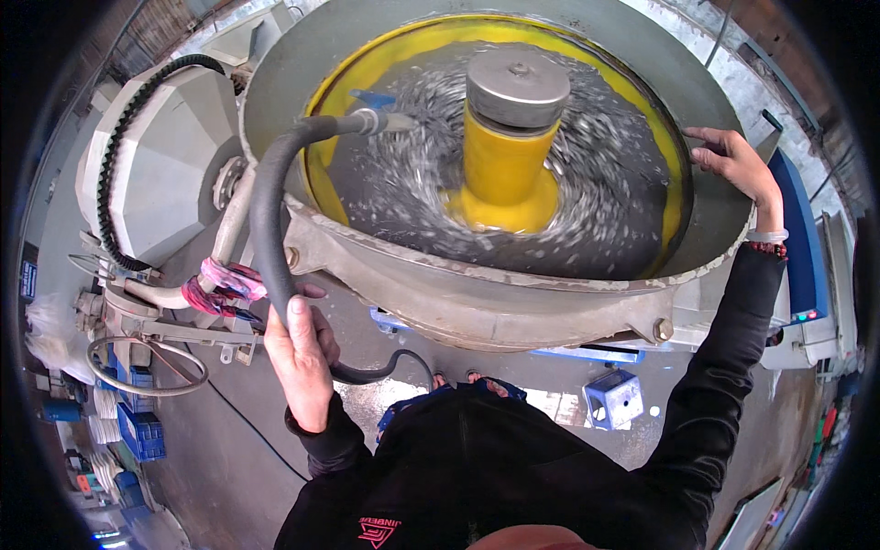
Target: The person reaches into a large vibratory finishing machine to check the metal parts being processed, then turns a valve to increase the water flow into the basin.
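A large grey round tub (477, 307) with a yellow lining stands before me. Dark liquid and many small shiny pieces (417, 179), smeared by motion, surround its yellow centre column (509, 165), which has a metal cap (518, 87). My left hand (302, 357) is wrapped round a thick dark grey hose (268, 211) outside the tub's near left side. The hose arches over the rim, and its metal end with a blue-levered valve (373, 98) hangs above the contents. At the tub's right wall, my right hand (738, 165) touches the inner side with fingers stretched out, holding nothing.
A pale faceted barrel (160, 165) with a black toothed belt stands left of the tub. Pink cloth (225, 286) is tied round a pipe below it. A blue and white stool (614, 401) stands on the floor. Blue crates (140, 431) are at the lower left.
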Demonstrator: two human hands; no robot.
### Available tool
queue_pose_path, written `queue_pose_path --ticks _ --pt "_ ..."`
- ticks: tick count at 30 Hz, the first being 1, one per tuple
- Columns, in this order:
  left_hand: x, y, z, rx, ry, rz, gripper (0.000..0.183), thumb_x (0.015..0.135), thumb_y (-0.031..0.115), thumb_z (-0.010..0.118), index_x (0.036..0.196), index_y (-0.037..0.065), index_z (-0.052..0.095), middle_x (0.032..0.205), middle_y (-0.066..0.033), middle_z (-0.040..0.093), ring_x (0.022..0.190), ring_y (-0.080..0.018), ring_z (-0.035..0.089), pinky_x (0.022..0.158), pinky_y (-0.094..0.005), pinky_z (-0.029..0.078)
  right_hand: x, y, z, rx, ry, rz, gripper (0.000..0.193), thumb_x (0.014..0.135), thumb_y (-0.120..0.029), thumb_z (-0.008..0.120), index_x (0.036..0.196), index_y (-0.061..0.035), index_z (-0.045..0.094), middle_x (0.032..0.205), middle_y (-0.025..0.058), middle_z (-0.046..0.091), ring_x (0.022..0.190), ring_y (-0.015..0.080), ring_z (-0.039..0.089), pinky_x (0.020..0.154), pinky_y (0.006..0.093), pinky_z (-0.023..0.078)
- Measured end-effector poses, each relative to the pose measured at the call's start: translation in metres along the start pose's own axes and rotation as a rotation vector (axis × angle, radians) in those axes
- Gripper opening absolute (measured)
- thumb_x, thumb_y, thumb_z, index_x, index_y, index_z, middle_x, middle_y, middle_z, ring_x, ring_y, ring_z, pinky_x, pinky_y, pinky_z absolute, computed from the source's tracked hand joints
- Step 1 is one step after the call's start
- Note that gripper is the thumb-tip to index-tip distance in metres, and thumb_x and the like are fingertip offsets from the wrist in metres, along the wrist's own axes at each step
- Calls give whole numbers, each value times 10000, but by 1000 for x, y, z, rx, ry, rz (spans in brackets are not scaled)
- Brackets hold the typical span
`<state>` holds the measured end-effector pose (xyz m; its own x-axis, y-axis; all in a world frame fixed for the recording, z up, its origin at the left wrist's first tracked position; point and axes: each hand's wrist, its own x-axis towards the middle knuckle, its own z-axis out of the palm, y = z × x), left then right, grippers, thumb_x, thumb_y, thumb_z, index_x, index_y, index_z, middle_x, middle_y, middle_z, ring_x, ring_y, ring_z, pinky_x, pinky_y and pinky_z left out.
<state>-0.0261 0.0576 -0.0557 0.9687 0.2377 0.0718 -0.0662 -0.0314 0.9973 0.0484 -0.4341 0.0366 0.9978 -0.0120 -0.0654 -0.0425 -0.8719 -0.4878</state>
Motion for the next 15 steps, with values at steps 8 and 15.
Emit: queue_pose_path --ticks 8,15 --pt "-1 1 1 13 -3 16 249 934 278 415 932 48 510 534 52 345 406 -13 288 358 -179 208 -4 -4 2 33 14 42 383 817 -157 567 1165 0 524 806 16 583 705 81 484 662 231 420" --pt "0 8 -2 59 -31 -5 231 925 262 444 924 41 514 562 59 362 432 -10 323 372 -170 240 -8 -4 -2 75 -20 47 420 835 -184 559 1199 14 489 912 45 603 791 91 522 697 236 415"
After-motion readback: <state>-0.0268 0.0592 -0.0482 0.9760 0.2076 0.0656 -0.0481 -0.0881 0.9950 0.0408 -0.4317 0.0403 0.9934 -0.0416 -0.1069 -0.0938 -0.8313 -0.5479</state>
